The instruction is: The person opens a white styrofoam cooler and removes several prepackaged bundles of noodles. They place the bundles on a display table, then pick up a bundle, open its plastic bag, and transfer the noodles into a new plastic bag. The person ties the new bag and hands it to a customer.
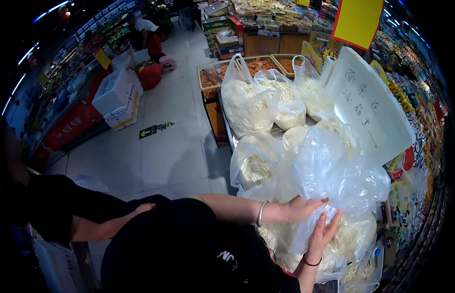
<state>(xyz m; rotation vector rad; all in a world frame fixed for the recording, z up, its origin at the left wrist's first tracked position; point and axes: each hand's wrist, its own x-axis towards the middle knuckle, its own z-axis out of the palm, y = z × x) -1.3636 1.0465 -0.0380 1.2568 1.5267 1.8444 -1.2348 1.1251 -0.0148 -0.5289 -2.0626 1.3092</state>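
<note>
My left hand (304,208), with a silver bangle at its wrist, pinches a translucent plastic bag (319,164) that looks crumpled and partly puffed up. Just below it, my right hand (322,234), wearing a dark beaded bracelet, has its fingers apart, and the fingertips are against the same bag. Beneath and around both hands are bags of pale noodles: one knotted bag (249,106) at the back, another bag of noodles (257,168) nearer, and a further bag (355,234) beside my right hand. The noodle bags rest on a metal tray (231,135).
A white foam lid (374,106) with handwriting leans at the right. Tubs of orange food (260,65) stand behind the noodles. Another person's forearm (99,229) is at lower left. White foam boxes (115,97) stand across the tiled aisle (169,146), where a person (147,29) is farther off.
</note>
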